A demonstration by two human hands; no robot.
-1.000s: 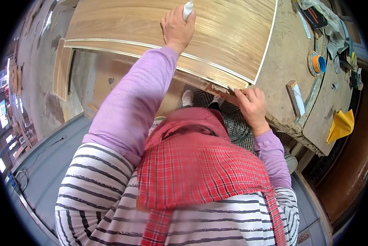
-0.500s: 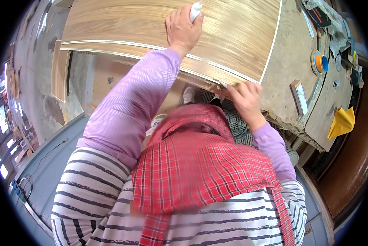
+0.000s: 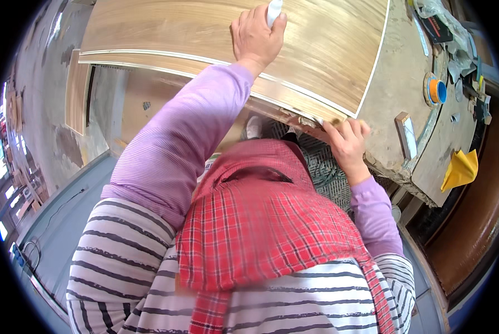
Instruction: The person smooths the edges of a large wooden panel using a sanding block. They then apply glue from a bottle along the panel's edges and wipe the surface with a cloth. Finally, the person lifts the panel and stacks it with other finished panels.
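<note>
Wood-grain boards with white edge strips lie stacked on the bench, the upper board (image 3: pixel 177 28) slightly back from the lower one (image 3: pixel 166 65). My left hand (image 3: pixel 258 38) rests on the upper board, its fingers closed round a white, rounded plastic thing (image 3: pixel 274 12) like a bottle or handle; the palm hides the rest. At the boards' near edge, close to the right corner, my right hand (image 3: pixel 347 139) is pinched against the lower edge. A small pale, pointed tip (image 3: pixel 318 121) shows at its fingertips; what it belongs to is hidden.
On the worn bench (image 3: pixel 386 92) to the right lie a blue-and-orange tape roll (image 3: pixel 437 92), a small block (image 3: pixel 406 136), a yellow cloth (image 3: pixel 460 170) and crumpled plastic (image 3: pixel 455 33). Another wood-grain piece (image 3: pixel 77 94) stands at left. A patterned mat (image 3: pixel 324 172) lies below.
My right hand has slid rightward along the near edge toward the corner. My left hand has shifted slightly right, still holding the white thing. The whole view has moved a little.
</note>
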